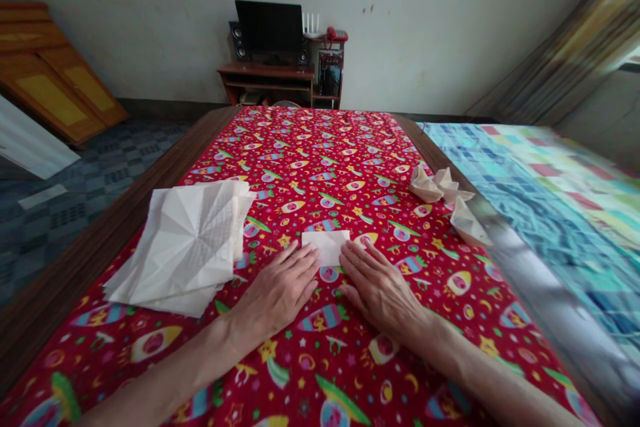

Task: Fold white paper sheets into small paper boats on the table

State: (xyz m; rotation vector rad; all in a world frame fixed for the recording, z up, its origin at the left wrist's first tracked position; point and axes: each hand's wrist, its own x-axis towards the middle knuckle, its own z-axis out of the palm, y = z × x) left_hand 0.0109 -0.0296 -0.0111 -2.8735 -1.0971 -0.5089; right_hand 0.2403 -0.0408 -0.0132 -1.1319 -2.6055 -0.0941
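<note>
A small folded piece of white paper lies flat on the red patterned cloth in front of me. My left hand rests palm down with its fingertips on the paper's left edge. On the opposite edge lie the fingertips of my right hand, also palm down. Both hands have their fingers stretched out flat and press on the paper without gripping it. To the left is a stack of creased paper sheets, some with writing on them. Several folded paper shapes stand at the right.
Brown wooden table edges show along both sides of the cloth. A bed with a blue checked cover adjoins on the right. Beyond the far end stands a desk with a monitor and a red telephone. A wooden cabinet is at left.
</note>
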